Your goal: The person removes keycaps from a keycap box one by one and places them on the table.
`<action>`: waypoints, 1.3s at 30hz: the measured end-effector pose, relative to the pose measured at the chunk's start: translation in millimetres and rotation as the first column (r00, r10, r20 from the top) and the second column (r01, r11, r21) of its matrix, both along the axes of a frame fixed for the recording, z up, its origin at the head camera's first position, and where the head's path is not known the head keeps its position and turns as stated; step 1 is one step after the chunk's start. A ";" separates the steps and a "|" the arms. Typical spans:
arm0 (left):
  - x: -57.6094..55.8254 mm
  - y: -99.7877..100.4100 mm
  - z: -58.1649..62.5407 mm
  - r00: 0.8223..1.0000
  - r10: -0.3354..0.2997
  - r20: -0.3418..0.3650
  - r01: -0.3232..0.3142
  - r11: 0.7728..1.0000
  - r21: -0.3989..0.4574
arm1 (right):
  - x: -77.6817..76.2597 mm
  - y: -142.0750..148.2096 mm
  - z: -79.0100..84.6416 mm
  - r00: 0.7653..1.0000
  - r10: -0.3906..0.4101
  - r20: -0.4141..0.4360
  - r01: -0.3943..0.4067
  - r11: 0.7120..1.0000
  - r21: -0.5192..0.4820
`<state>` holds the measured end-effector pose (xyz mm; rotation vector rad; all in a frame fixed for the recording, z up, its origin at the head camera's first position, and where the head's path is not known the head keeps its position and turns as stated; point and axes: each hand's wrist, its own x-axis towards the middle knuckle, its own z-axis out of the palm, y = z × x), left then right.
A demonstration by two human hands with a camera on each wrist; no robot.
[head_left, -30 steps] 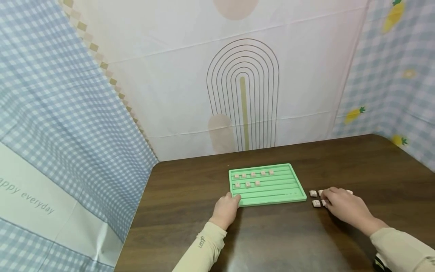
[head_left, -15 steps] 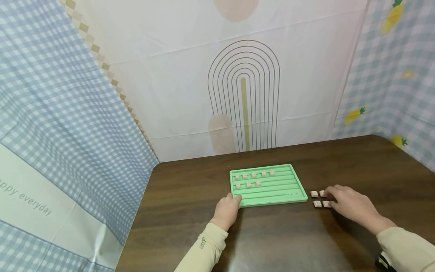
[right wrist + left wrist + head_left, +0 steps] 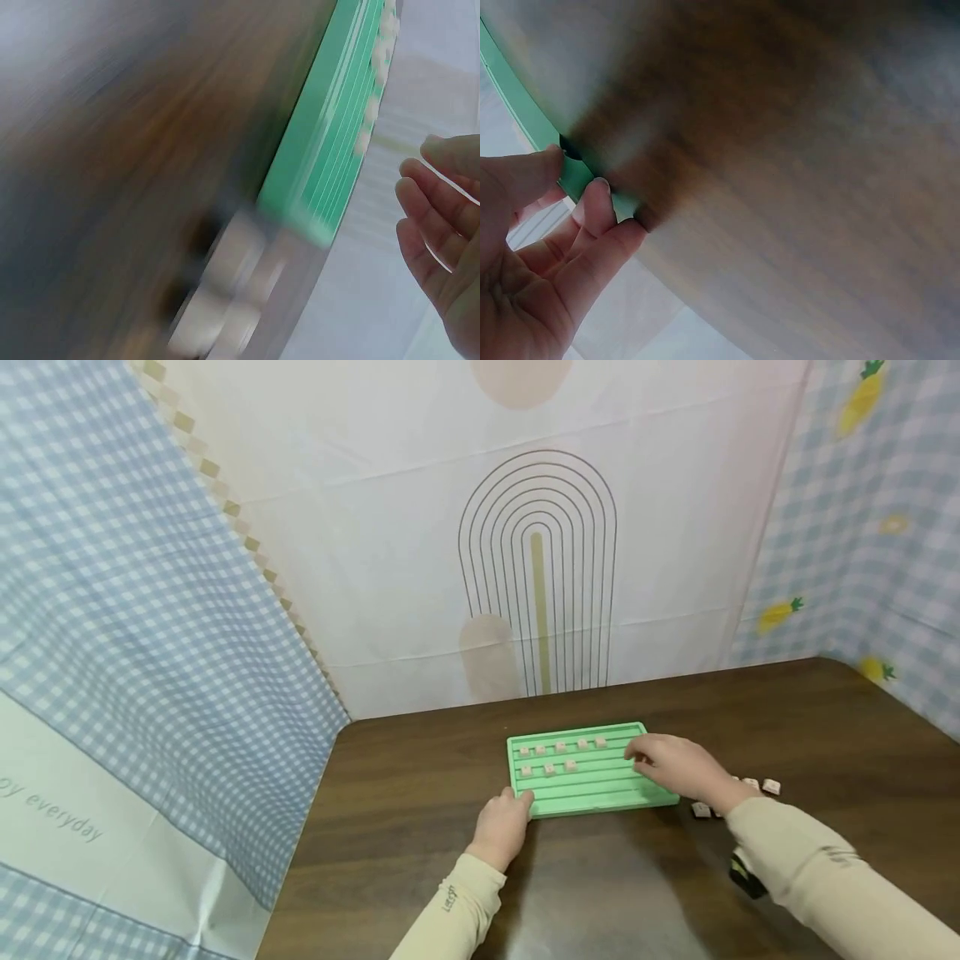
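A light green ridged tray (image 3: 592,806) lies on the brown table, with several small pale square pieces (image 3: 549,768) in two rows toward its left. My left hand (image 3: 501,828) grips its front left corner; in the left wrist view the thumb is on one side of the tray's edge (image 3: 521,101) and fingertips are on the other. Over the right part of the tray hovers my right hand (image 3: 675,767), thumb and fingers bent toward each other. In the right wrist view its fingertips (image 3: 409,191) come close together, and I cannot tell whether a small piece is between them.
More pale pieces (image 3: 771,787) lie on the table (image 3: 600,877) right of the tray, partly covered by my right forearm (image 3: 802,852). A white printed curtain (image 3: 405,568) hangs behind the table, with checked blue cloth (image 3: 225,585) at the left.
My right hand has left the loose pieces at the right and moved left over the tray. My left hand has stayed on the tray's corner.
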<state>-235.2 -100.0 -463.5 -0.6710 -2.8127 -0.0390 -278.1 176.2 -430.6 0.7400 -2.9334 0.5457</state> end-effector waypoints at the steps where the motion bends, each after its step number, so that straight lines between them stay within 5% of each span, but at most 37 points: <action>1: 0.4 0.0 0.1 1.000 -0.004 -0.006 0.004 1.000 -0.004 | -4.2 -9.3 -1.7 1.000 0.009 0.006 -0.009 1.000 0.003; 16: -0.6 -0.3 -3.2 1.000 0.006 -0.019 -0.007 1.000 -0.020 | -29.4 -88.6 -29.2 1.000 -0.019 -0.022 0.020 0.999 0.039; 33: -3.1 -0.9 -4.9 0.999 0.004 -0.054 -0.006 0.999 -0.031 | -30.8 -96.1 -27.2 0.998 -0.048 -0.047 0.052 0.995 0.089; 39: -3.6 -0.5 -3.8 1.000 0.028 -0.014 -0.029 0.994 -0.101 | -20.9 -86.5 -6.0 0.995 -0.003 -0.099 0.007 0.999 0.036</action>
